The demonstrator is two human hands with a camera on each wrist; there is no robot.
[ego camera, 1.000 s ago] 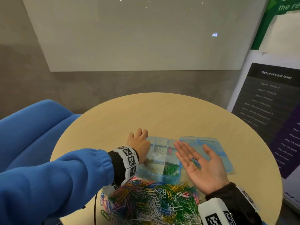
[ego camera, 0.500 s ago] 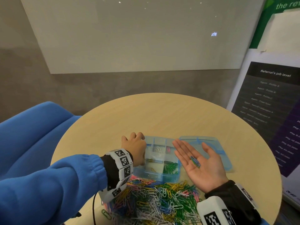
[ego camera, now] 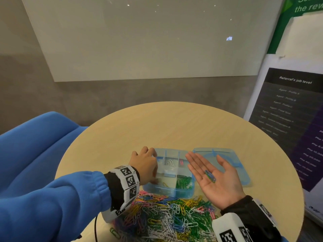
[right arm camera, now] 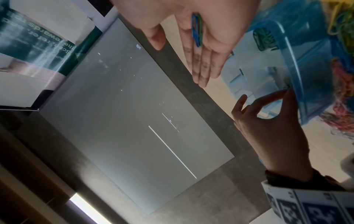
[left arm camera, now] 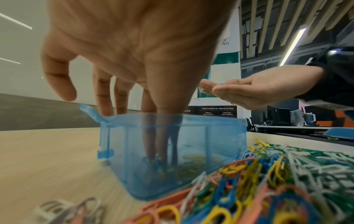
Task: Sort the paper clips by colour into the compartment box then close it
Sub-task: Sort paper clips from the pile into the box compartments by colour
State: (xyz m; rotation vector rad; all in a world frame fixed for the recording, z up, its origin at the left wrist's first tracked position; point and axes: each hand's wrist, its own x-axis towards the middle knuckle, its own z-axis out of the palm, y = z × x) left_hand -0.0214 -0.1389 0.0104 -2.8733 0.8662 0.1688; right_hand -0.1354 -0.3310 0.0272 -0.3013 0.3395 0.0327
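A clear blue compartment box [ego camera: 167,191] [left arm camera: 210,144] stands open on the round table, its lid [ego camera: 242,173] lying flat to the right. Green clips [ego camera: 183,182], yellow clips [ego camera: 165,185], white clips [ego camera: 171,162] and pink clips [ego camera: 181,161] lie in separate compartments. My left hand [ego camera: 145,165] [left arm camera: 161,159] [right arm camera: 285,91] reaches into the near-left compartment, with thumb and forefinger pinched on a small paper clip of unclear colour. My right hand [ego camera: 215,180] [right arm camera: 206,37] hovers palm up over the box's right edge, with blue and green clips [ego camera: 210,175] [right arm camera: 197,30] lying on it.
A big heap of mixed-colour paper clips [ego camera: 171,215] [left arm camera: 268,181] lies against the box's near side. A blue chair [ego camera: 35,145] is at the table's left and a poster stand [ego camera: 288,119] at its right. Bare tabletop [ego camera: 174,123] stretches beyond the box.
My left hand has drawn back from the box's far-left corner and dipped into the near-left compartment. The right hand has stayed palm up with the clips.
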